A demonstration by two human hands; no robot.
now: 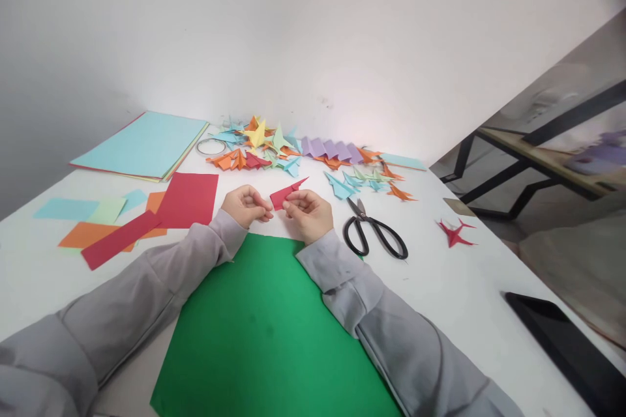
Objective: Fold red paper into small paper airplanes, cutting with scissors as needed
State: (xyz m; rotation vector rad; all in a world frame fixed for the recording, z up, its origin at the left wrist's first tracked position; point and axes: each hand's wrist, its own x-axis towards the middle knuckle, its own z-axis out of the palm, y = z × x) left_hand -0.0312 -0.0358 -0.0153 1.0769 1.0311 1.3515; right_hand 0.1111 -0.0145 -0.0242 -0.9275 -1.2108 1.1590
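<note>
Between my two hands is a small folded piece of red paper point(282, 197) with a pointed tip at its upper right. My right hand point(312, 215) pinches it from the right with thumb and fingers. My left hand point(244, 206) is closed, its fingertips pressed together at the paper's left edge; whether they grip it I cannot tell. Both hands are above the table just beyond a large green sheet point(264, 332). To the right of my right hand, black-handled scissors point(360, 212) lie with their blades pointing away.
Folded paper shapes point(257, 137) in several colours cover the table's back, beside a purple pleated row point(332, 150) and a tape roll point(211, 146). Left are stacked blue sheets point(147, 140), a red sheet point(190, 199) and cut strips point(117, 241). Right are a red folded star point(454, 233) and a phone point(562, 345).
</note>
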